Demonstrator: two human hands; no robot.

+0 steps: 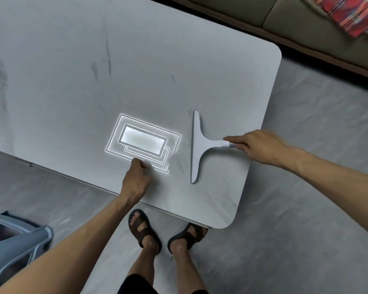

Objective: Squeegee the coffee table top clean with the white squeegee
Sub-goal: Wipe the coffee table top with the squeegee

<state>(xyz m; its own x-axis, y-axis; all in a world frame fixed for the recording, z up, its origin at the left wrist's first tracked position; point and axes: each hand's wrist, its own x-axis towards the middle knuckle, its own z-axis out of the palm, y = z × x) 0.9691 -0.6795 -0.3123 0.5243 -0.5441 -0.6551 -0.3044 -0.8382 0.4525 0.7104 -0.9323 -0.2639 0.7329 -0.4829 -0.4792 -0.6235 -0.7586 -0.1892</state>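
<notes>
Grey floor sheeting [306,166] under everything, wrinkled, glossy in spots. Sofa [306,28] edge runs along the top right, olive-brown cushions, a striped red cloth [348,13] lying on it at the corner. Blue-grey plastic stool [13,240] at lower left, partly cut off by the frame.

Counter [94,71] is a low pale grey top with rounded corners, faint marble-like dark streaks toward the upper left. Bright reflection of a rectangular ceiling light [142,143] sits on the surface near the front edge, nested white outlines.

White squeegee [197,145] lies on the counter at the right end, near the rounded edge. T-shape: long blade runs roughly front to back, handle points right toward the counter's edge. Blade looks in contact with the top; can't tell how hard it presses.

Right hand [255,148] reaches in from the right, fingers wrapped around the end of the squeegee handle, index finger stretched along the top of it. Firm grasp on the handle.

Left hand [136,177] rests on the counter near the front edge, just left of the blade and well apart from it, touching the lower corner of the light reflection. Fingers curled under, loosely clenched, nothing seen in it.

Person stands at the front edge, feet in dark brown sandals [145,230] on the floor sheeting, the right one partly under the counter corner. Bare forearms, dark shorts at the bottom.
</notes>
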